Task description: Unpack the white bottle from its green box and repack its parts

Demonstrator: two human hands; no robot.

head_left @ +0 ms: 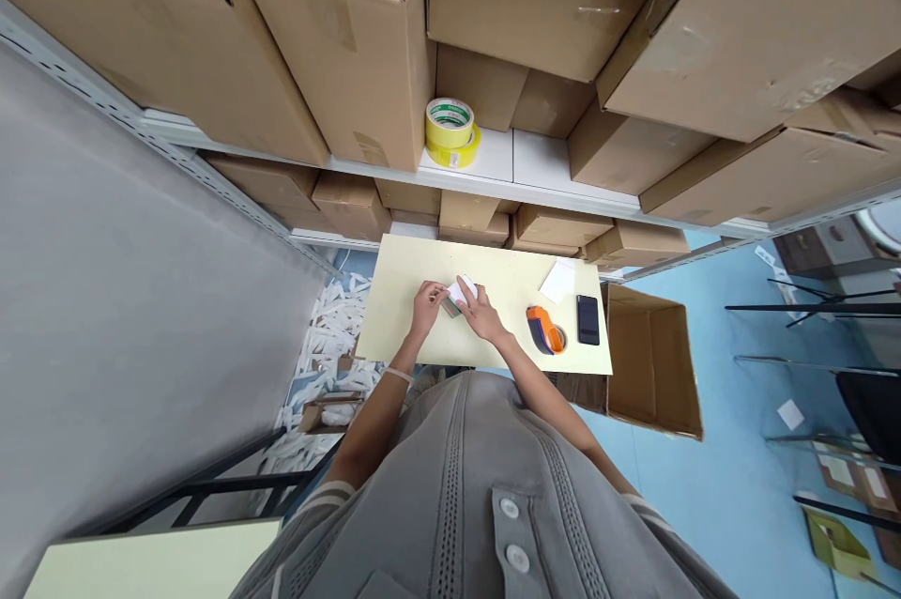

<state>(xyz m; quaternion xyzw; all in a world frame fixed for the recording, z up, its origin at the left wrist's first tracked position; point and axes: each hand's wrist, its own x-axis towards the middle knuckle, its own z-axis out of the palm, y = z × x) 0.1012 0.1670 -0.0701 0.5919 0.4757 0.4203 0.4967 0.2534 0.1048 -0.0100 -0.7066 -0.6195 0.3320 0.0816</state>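
Note:
Both my hands meet over a small white-and-green flat item (pixel 454 297) near the middle of a pale yellow tabletop (pixel 485 266). My left hand (pixel 426 308) pinches its left end, and my right hand (pixel 474 310) presses on its white top. What exactly the item is stays unclear at this size. To the right of my right hand lie an orange-and-navy tape dispenser (pixel 545 330), a black smartphone (pixel 587 319) and a white paper sheet (pixel 558 281). None of these touches my hands.
Metal shelves packed with cardboard boxes (pixel 352 45) rise beyond the table, with yellow tape rolls (pixel 450 131) on a shelf. An open cardboard box (pixel 651 360) stands past the table's right edge. White shredded packing paper (pixel 328 345) lies to the left, beside a grey wall (pixel 141 299).

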